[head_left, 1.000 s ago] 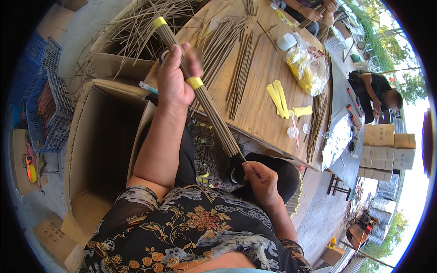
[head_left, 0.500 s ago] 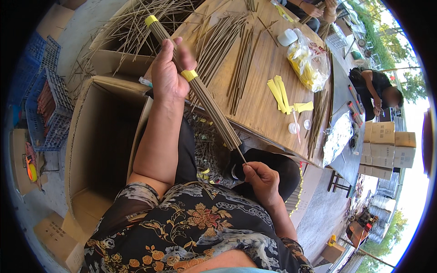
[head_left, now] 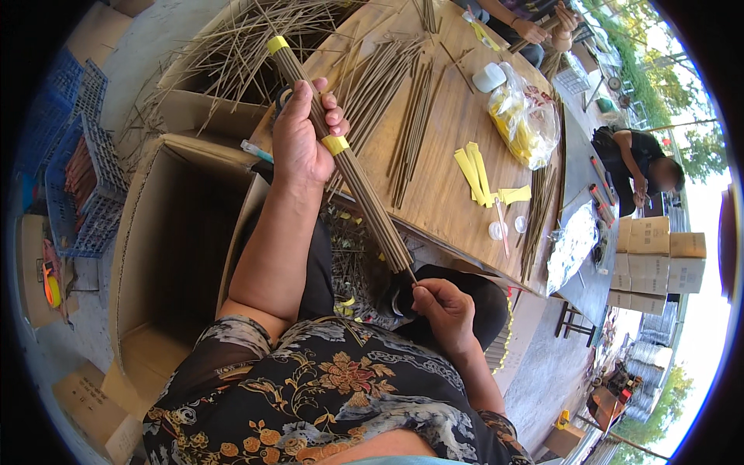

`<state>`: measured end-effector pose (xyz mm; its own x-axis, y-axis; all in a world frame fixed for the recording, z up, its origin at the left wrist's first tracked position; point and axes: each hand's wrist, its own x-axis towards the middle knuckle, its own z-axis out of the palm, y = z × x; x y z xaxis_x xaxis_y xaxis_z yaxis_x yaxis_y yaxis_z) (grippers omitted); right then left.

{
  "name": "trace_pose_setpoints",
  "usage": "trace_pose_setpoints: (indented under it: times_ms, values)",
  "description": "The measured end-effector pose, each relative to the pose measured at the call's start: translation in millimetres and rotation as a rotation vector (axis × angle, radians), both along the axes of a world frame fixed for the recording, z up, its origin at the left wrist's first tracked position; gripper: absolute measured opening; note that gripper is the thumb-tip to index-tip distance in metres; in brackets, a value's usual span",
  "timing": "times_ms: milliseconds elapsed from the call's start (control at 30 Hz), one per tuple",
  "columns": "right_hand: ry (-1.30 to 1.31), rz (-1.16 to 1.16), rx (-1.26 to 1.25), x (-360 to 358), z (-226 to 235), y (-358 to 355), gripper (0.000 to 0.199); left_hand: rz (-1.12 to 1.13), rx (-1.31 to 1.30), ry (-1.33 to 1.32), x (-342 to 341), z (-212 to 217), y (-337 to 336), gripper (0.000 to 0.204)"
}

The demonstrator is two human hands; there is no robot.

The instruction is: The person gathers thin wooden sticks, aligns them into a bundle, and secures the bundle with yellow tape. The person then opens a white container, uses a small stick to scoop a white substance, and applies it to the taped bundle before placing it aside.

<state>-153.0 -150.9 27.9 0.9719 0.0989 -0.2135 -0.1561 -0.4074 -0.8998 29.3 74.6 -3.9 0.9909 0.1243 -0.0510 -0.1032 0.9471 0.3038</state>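
A bundle of thin brown incense sticks (head_left: 370,208) slants from upper left to lower right in front of me. One yellow paper band (head_left: 277,44) wraps its upper end and another yellow band (head_left: 335,145) its middle. My left hand (head_left: 304,136) is closed round the bundle between the two bands. By its lower end, my right hand (head_left: 447,308) pinches a single incense stick (head_left: 412,275) that juts a little way out of the bundle. The stick's far end is hidden inside the bundle.
Loose sticks (head_left: 411,128), yellow paper strips (head_left: 473,172) and a bag of yellow strips (head_left: 521,120) lie on the wooden table (head_left: 457,225). An open cardboard box (head_left: 132,256) stands at my left, blue crates (head_left: 85,178) beyond it. Two other people work at the far side.
The bundle and my left hand have shifted slightly right and down. Its lower end is nearer my right hand, and less of the pinched stick shows.
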Motion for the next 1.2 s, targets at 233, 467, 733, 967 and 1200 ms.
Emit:
trace_pose_setpoints:
  times_ms: [233, 467, 733, 967, 1200]
  values:
    - [0.065, -0.043, 0.011, 2, 7, 4, 0.016, -0.020, 0.011, -0.014, -3, 0, -6, 0.032]
    - [0.060, -0.056, 0.053, 2, 4, 4, 0.016, -0.043, 0.012, -0.020, -5, 0, -9, 0.034]
    - [0.031, -0.034, 0.054, 4, 0, 5, 0.013, -0.058, -0.007, -0.024, -4, -1, -11, 0.035]
    - [0.191, -0.010, 0.297, 3, 7, 1, 0.013, -0.101, -0.002, -0.069, -6, 3, -12, 0.035]
    - [0.176, -0.057, 0.216, 1, 0, 5, 0.017, -0.094, 0.000, -0.073, -6, 2, -12, 0.035]
